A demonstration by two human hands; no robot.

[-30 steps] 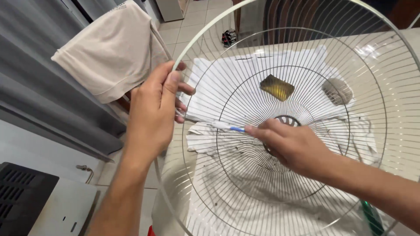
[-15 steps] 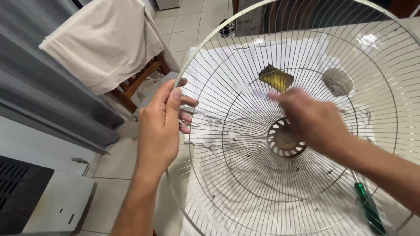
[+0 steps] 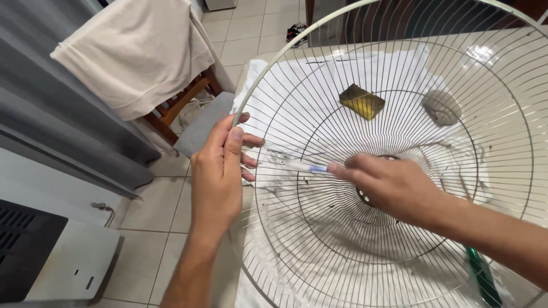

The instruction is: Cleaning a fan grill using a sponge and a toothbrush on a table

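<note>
At the lower left of the frame the left hand (image 3: 220,171) rises from the bottom edge and closes its fingers and thumb on the outer rim of the round white wire fan guard (image 3: 297,68), which stands tilted and fills most of the right half of the picture. To its right, at centre, the right hand (image 3: 394,188) reaches in from the lower right and is clamped on a thin toothbrush with a blue and white handle (image 3: 311,168), whose head lies against the wire spokes just beside the left hand's fingertips. Under the guard a white cloth (image 3: 365,74) covers the surface. At the lower right edge lies a green-handled tool (image 3: 484,279). Farther up, seen through the wires, a yellow-green rectangular sponge (image 3: 362,101) and a grey crumpled rag (image 3: 441,106) rest on the cloth. In the upper left a beige cloth (image 3: 137,51) is draped over a wooden chair (image 3: 177,105) standing on the tiled floor (image 3: 154,199).
</note>
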